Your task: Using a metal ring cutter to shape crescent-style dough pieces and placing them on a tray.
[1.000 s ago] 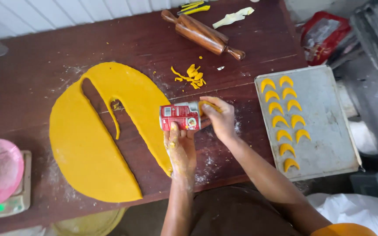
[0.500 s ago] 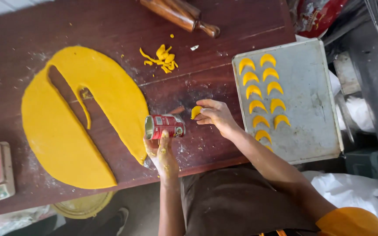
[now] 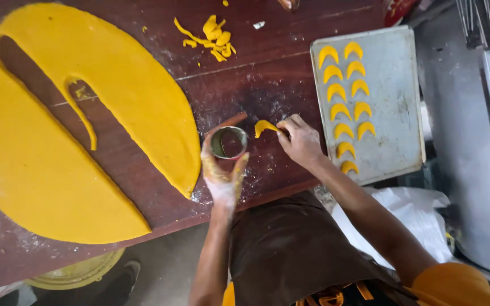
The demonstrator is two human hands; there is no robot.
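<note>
The left hand (image 3: 222, 175) has its grip wrapped round an open tin can (image 3: 228, 143), held upright on the dark worktop (image 3: 256, 85) just beside the big yellow dough sheet (image 3: 114, 102). The right hand (image 3: 301, 141) pinches a dough crescent (image 3: 265, 127) between can and metal tray (image 3: 395, 113), where more crescents (image 3: 347, 96) lie in rows. Dough scraps (image 3: 211, 37) lie further back.

Bright yellow dough sheet (image 3: 46, 147), yellow crescents (image 3: 347, 96) on grey tray (image 3: 398, 102), dark reddish-brown table (image 3: 256, 73), silvery can (image 3: 229, 143)
</note>
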